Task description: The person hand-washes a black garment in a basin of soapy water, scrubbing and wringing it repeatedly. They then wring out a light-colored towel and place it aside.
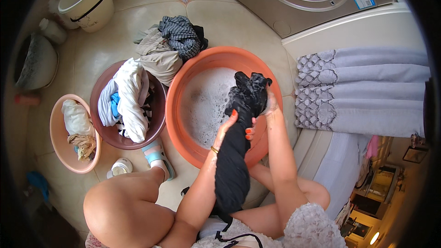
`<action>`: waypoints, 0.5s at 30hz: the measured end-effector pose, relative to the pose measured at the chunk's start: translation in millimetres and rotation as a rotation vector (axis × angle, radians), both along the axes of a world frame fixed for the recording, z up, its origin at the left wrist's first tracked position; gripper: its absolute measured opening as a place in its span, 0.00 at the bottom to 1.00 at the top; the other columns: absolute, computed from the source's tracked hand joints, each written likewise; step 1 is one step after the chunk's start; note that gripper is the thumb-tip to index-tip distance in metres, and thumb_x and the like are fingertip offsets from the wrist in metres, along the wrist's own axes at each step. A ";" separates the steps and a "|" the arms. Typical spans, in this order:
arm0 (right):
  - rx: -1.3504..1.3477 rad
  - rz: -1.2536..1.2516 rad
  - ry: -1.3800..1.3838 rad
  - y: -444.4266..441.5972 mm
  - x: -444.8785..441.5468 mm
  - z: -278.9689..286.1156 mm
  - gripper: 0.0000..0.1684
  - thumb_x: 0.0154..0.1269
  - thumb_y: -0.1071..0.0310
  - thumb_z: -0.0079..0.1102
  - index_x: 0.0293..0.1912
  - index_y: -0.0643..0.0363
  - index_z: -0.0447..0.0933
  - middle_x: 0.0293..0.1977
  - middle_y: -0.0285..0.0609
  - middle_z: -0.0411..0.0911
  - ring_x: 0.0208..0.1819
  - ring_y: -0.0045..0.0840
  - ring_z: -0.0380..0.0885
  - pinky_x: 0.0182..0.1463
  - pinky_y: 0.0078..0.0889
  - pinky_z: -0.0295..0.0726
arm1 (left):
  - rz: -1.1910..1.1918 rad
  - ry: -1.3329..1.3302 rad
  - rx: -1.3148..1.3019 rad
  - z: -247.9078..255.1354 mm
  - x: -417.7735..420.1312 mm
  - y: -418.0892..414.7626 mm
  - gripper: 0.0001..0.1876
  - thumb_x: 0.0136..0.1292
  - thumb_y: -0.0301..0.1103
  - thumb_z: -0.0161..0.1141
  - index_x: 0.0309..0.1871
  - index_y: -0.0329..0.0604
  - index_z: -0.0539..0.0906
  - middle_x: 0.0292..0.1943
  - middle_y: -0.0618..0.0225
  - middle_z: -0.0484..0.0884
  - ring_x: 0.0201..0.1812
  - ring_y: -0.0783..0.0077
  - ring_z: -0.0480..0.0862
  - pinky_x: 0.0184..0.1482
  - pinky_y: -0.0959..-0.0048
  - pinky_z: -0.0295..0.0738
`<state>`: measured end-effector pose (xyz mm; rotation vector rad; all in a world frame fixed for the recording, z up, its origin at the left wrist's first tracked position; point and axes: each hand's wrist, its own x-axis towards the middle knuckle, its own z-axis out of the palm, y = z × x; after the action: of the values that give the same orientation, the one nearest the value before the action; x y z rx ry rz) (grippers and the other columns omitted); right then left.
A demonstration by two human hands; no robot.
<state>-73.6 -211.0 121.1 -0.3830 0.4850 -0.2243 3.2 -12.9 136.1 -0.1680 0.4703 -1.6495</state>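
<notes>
My left hand [225, 129], with a gold-coloured bangle at the wrist, is wrapped around the middle of a wet black garment [234, 168]. Further along, my right hand [271, 104] grips the foamy, bunched end of that garment from the right side. The cloth looks twisted between wrist and lap, and its near end hangs over my left forearm's inner side. Beneath both hands stands an orange plastic basin [174, 137], holding cloudy water with white suds [203, 100]. Part of my right palm is hidden behind the fabric.
A maroon basin [94, 124] holds white and blue clothes; a peach basin [55, 144] holds smaller items. Grey and beige clothes [162, 58] lie heaped behind. An open white jar [122, 166] stands near my foot. A cream bucket [96, 13] and washing machine [255, 0] stand farther back.
</notes>
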 end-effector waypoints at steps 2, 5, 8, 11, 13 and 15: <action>-0.127 0.104 0.058 -6.2 0.1 21.3 0.32 0.65 0.49 0.58 0.62 0.59 0.71 0.57 0.48 0.76 0.57 0.36 0.76 0.64 0.44 0.73 | -0.086 -0.142 0.049 21.1 1.5 1.3 0.29 0.67 0.50 0.57 0.60 0.34 0.69 0.39 0.61 0.75 0.31 0.75 0.72 0.33 0.77 0.71; -0.185 0.197 0.180 -12.6 1.4 53.1 0.27 0.65 0.57 0.57 0.57 0.64 0.73 0.52 0.49 0.79 0.52 0.35 0.79 0.60 0.41 0.77 | -0.306 -0.316 0.031 37.7 0.8 -0.8 0.17 0.65 0.41 0.61 0.48 0.35 0.78 0.31 0.65 0.80 0.29 0.73 0.80 0.30 0.76 0.78; -0.262 0.259 0.407 -12.1 5.6 78.8 0.19 0.60 0.65 0.57 0.48 0.67 0.78 0.43 0.47 0.83 0.43 0.30 0.83 0.52 0.33 0.82 | -0.267 -0.414 0.122 57.6 -11.9 -1.9 0.11 0.60 0.31 0.64 0.43 0.36 0.81 0.33 0.60 0.83 0.27 0.71 0.83 0.30 0.73 0.81; -0.531 0.401 0.691 6.6 24.7 118.0 0.16 0.59 0.67 0.59 0.44 0.67 0.79 0.39 0.45 0.83 0.40 0.27 0.83 0.50 0.31 0.82 | -0.282 -0.421 0.266 67.7 -26.4 -1.2 0.12 0.56 0.31 0.66 0.41 0.36 0.80 0.26 0.59 0.81 0.25 0.68 0.83 0.27 0.71 0.81; -0.705 0.515 0.760 11.1 27.3 124.7 0.19 0.53 0.64 0.64 0.44 0.63 0.80 0.38 0.41 0.83 0.40 0.24 0.81 0.50 0.28 0.77 | -0.355 -0.363 0.255 61.8 -38.6 -1.6 0.12 0.55 0.31 0.66 0.41 0.36 0.79 0.26 0.59 0.80 0.25 0.67 0.83 0.27 0.71 0.81; -0.880 0.533 0.816 16.3 28.9 124.2 0.15 0.51 0.67 0.65 0.40 0.63 0.81 0.34 0.41 0.83 0.36 0.24 0.82 0.45 0.27 0.80 | -0.365 -0.352 0.272 61.9 -46.1 -1.9 0.12 0.54 0.30 0.66 0.40 0.36 0.79 0.26 0.60 0.80 0.25 0.67 0.83 0.26 0.71 0.80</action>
<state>-44.7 -194.7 245.3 -1.4712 1.0529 0.2799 -42.9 -14.8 198.0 0.4268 0.4665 -1.8990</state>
